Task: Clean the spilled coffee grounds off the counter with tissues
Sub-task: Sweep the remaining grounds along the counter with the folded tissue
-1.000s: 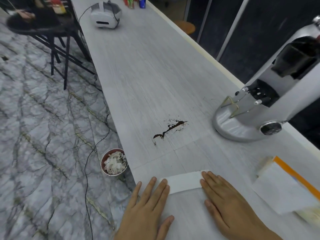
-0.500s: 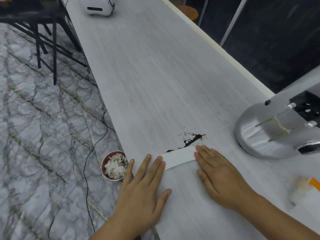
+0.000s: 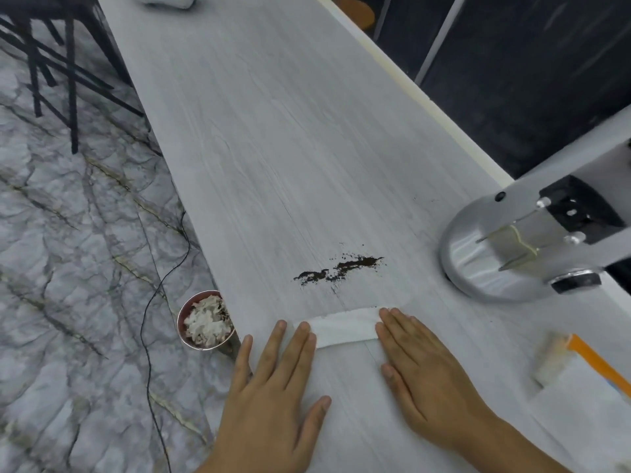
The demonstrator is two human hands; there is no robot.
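A dark streak of coffee grounds (image 3: 341, 269) lies on the pale wood-grain counter (image 3: 273, 148). Just nearer to me lies a folded white tissue (image 3: 345, 327), a narrow band flat on the counter with a small gap between it and the grounds. My left hand (image 3: 273, 387) lies flat with its fingertips pressing the tissue's left end. My right hand (image 3: 423, 370) lies flat with its fingertips on the tissue's right end.
A silver coffee grinder (image 3: 478, 264) stands right of the grounds. A tissue pack (image 3: 580, 380) with an orange strip lies at the right edge. On the floor by the counter's left edge stands a small bin (image 3: 205, 322) of used tissues, beside a black cable (image 3: 153, 302).
Both hands slid the tissue forward to the near edge of the grounds, then drew it back a little. A gap now shows between tissue and grounds.
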